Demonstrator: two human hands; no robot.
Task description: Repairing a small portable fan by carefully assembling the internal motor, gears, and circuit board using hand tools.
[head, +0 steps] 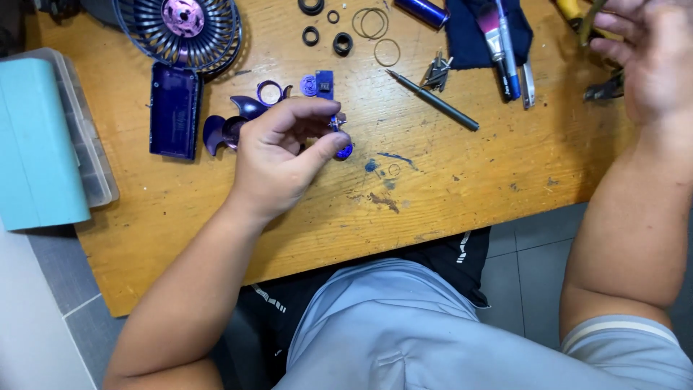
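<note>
Wood, scuffed and paint-stained, makes up the worktop (462, 180) in the one view from the head camera, and a small fan lies on it in pieces. The left hand (278, 155) rests near the middle, thumb and fingers pinched together on a small blue part (343, 150) that shows just past the fingertips and sits right at the worktop surface; what the part is cannot be told. Tucked just behind and beside this hand lie the purple fan blades (227, 126), a purple ring (269, 92) and a little blue circuit piece (324, 83); further off on the same side are the dark blue fan body (173, 108) and the round fan grille (180, 29), with a pale blue box (40, 141) at the edge. The right hand (650, 54) is raised well apart at the far corner, fingers loosely curled over some pliers (605, 88); whether it grips anything cannot be told. Between the two hands lie a slim dark screwdriver (433, 100), black rubber rings (342, 44), thin wire rings (387, 52) and a brush (494, 32) on a dark blue cloth (469, 36). Judging by the spread, the fan is fully taken apart, and nothing yet appears fitted back together.
</note>
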